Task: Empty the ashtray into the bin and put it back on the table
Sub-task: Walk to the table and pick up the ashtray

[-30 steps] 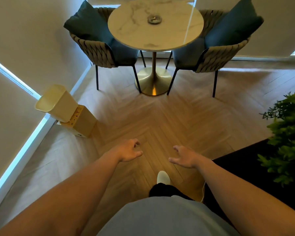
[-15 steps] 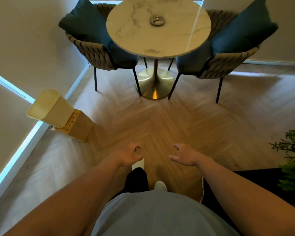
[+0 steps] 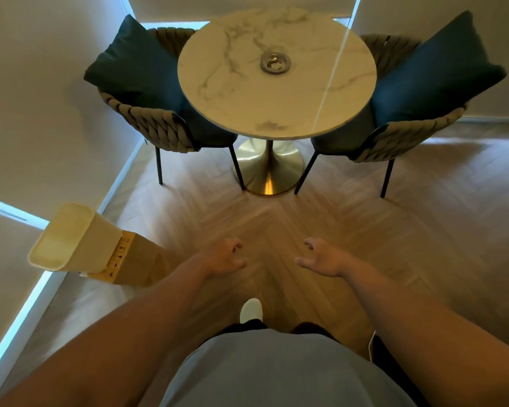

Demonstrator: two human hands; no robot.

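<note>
so the small round silver metal ashtray (image 3: 275,63) sits on the round white marble-look table (image 3: 232,92), a bit past the middle of the top, toward the far side. looks like there's something in it, but it's too small to tell what. the table stands on a shiny gold pedestal base (image 3: 267,167).

both hands are out in front, low over the herringbone wood floor (image 3: 365,230) and well short of the table. the left hand (image 3: 222,257) hangs loose with the fingers curled a little, nothing in it. the right hand (image 3: 323,257) is the same deal, fingers spread and half bent, holding nothing. they're apart from each other with bare floor between them.

the cream plastic bin (image 3: 74,239) is off to the left by the wall, with a tan wooden lower part (image 3: 135,264). no lid on it and the inside looks pale, can't really see any contents.

two woven tan chairs flank the table, the left chair (image 3: 150,124) with a dark teal cushion (image 3: 133,66) and the right chair (image 3: 400,136) with its own dark teal cushion (image 3: 438,69). both are tucked in close to the table edge.

down at the bottom there's a grey shirt (image 3: 271,374) and one white shoe (image 3: 251,310) poking out on the floor.
</note>
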